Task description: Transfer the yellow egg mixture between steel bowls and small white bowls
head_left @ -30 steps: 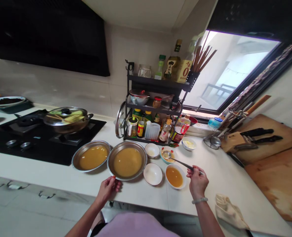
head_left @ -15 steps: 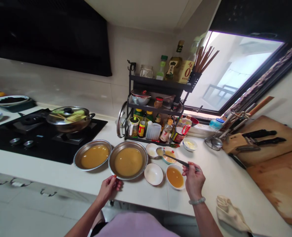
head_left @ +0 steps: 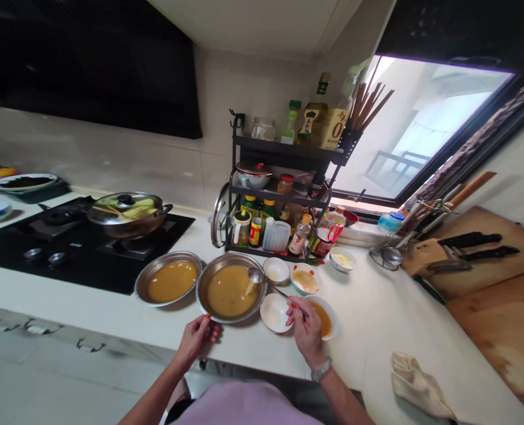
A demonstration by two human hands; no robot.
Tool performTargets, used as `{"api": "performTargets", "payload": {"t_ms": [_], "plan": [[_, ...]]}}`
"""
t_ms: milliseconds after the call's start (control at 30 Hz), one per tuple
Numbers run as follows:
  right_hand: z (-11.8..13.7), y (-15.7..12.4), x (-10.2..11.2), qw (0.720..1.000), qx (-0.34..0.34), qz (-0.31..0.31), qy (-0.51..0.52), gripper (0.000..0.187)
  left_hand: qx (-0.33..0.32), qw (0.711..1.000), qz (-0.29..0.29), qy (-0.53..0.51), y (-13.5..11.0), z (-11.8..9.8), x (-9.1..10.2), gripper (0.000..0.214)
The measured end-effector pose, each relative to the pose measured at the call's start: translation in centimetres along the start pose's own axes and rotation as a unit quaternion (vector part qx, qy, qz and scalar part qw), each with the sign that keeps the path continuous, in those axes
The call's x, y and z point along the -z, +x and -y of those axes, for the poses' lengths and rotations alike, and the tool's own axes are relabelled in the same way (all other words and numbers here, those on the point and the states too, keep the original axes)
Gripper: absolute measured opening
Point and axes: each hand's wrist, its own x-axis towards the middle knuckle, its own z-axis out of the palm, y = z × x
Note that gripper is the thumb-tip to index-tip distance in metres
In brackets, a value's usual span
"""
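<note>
My right hand [head_left: 306, 327] grips the dark handle of a long metal spoon [head_left: 255, 275]. The spoon's head is over the right side of a metal basin [head_left: 199, 302] of yellowish-brown liquid, tipped, with a pale streak running down from it. My left hand [head_left: 198, 336] pinches the front rim of this basin. Below my right hand's fingers lies a white bowl [head_left: 268, 321] that looks nearly bare inside. A bowl of orange-brown liquid [head_left: 326, 319] is partly hidden behind my right hand. On the left, a second metal basin [head_left: 168, 286] holds similar liquid.
Behind the bowls stands a black rack [head_left: 283, 195] with bottles and jars. A lidded pan [head_left: 129, 215] sits on the stove at left. Small bowls [head_left: 306, 280] line the counter. At right are a knife block [head_left: 430, 254], cutting boards [head_left: 492, 330] and a cloth [head_left: 419, 378].
My right hand has moved left with the spoon, from above the small bowls to over the right metal basin, where the spoon is now tipped. My left hand stays at the basin's rim.
</note>
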Motion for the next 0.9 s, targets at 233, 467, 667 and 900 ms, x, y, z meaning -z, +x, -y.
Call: {"api": "performTargets", "payload": {"t_ms": [233,467,667,900], "plan": [[-1.1,1.7,4.5,0.994,0.002,-0.085,-0.066,0.027,-0.005,1.000,0.004,-0.001,0.1,0.1,0.1,0.048],[-3.2,2.2,8.2,0.965,-0.132,-0.203,-0.103,0.044,-0.002,1.000,0.000,0.006,-0.3,-0.5,-0.3,0.051],[-4.2,1.7,8.0,0.952,-0.182,-0.245,-0.036,0.046,0.000,1.000,-0.008,0.027,-0.5,-0.8,-0.5,0.054],[-5.1,2.6,9.0,0.924,-0.201,-0.324,0.033,0.036,-0.003,1.000,-0.003,0.020,-0.4,-0.7,-0.4,0.052]]}}
